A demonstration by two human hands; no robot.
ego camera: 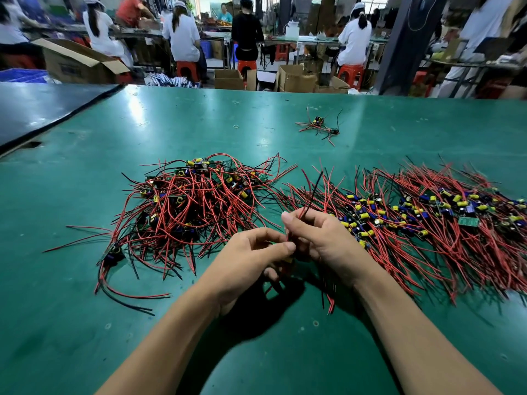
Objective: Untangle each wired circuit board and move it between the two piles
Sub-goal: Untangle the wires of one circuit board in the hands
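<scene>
The left hand (251, 252) and right hand (322, 240) meet just right of and nearer than the tangled pile (194, 206), both curled around one wired board (312, 195). The right pinches its red and black leads, which stick up past the fingers, and the left pinches lower down, where the board itself is mostly hidden. More leads dangle beneath the hands. This piece looks light. The leads are thin and springy, likely to snag, and the solder joints are probably fragile, so it seems better to hold the board's edges and draw each lead out gently than to yank. The tangled pile is a knot of crossed leads that would catch on anything dragged through it. Right of it, its nearest leads almost reaching the tangle, lies the combed pile (427, 218), where the leads run roughly parallel. Beyond the tangled pile, well apart, sit a few stray boards (318, 126) and a rubber band (236, 126) on the green table (171, 309). Farther off are cardboard boxes (228, 78) and seated workers (184, 35).
</scene>
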